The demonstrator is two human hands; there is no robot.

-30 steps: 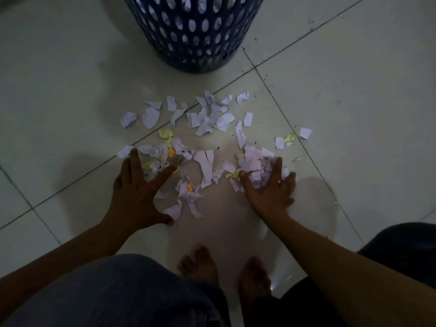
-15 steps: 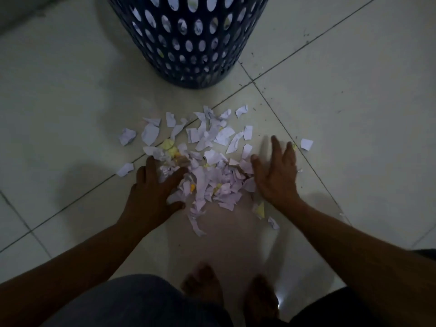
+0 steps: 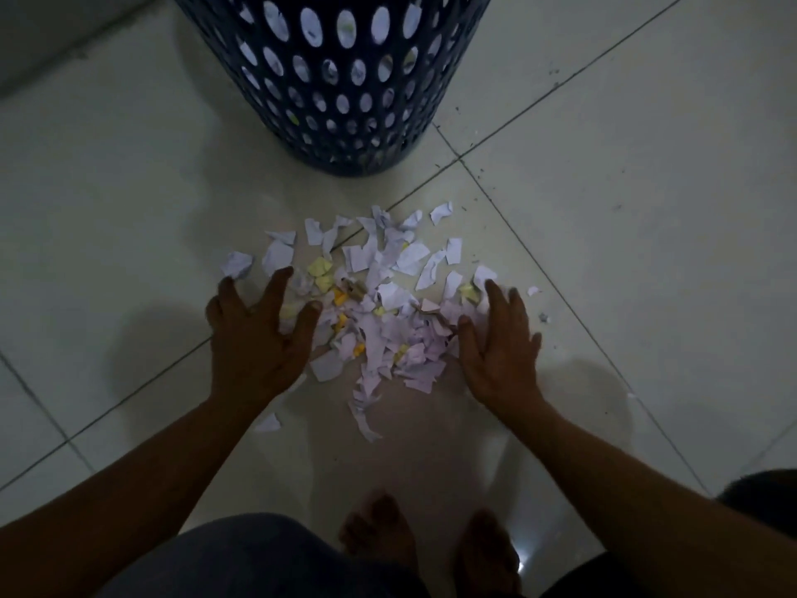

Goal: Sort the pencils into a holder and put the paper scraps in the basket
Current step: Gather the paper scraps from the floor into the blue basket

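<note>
A heap of white, pale pink and yellow paper scraps (image 3: 379, 304) lies on the tiled floor in front of me. My left hand (image 3: 254, 338) lies flat with spread fingers against the heap's left side. My right hand (image 3: 496, 347) presses its fingers, nearly straight, against the right side. Neither hand holds anything. Beyond the heap stands a dark blue perforated basket (image 3: 336, 79), with paper showing through its holes. No pencils or holder are in view.
A single scrap (image 3: 268, 423) lies by my left forearm and small bits (image 3: 534, 290) lie to the right of my right hand. My bare feet (image 3: 379, 537) and knees are at the bottom. Pale floor tiles with dark grout lines stretch all around.
Both hands have swept the scattered scraps inward into one tighter heap. The view has shifted, so the basket shows larger.
</note>
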